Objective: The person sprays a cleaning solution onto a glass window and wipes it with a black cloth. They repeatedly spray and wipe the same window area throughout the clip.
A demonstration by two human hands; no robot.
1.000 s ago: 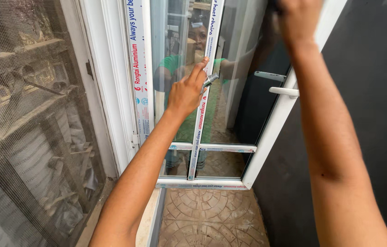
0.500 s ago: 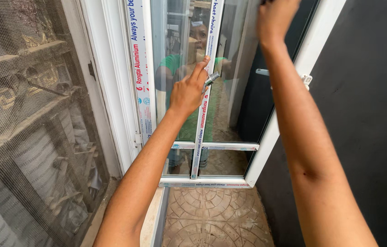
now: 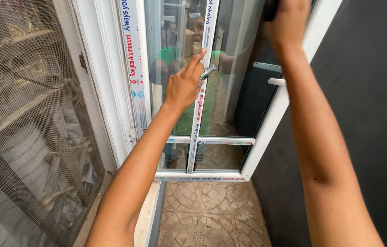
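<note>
Head view: a person leans toward an open window sash (image 3: 230,137), a white-framed glass pane swung outward over a patterned tile floor (image 3: 207,215). The left hand (image 3: 183,84) is clenched round a small metal tool (image 3: 207,72), its tip set against the vertical white bar (image 3: 198,114) that divides the glass, the forefinger stretched up along that bar. The right hand (image 3: 289,20) is raised to the top of the sash's outer edge and closed on a dark object that runs out of the picture; what it is cannot be told. The protective film (image 3: 132,68), white with red and blue print, covers the frame beside the glass and the dividing bars, so that part of the finishing looks not yet done. The white handle (image 3: 276,81) is fitted on the sash's outer stile and the panes are in place, which suggests the assembly itself is largely complete. To the left hangs a mesh screen (image 3: 24,119), with ornamental metalwork behind it; a dark wall (image 3: 367,114) stands to the right.
</note>
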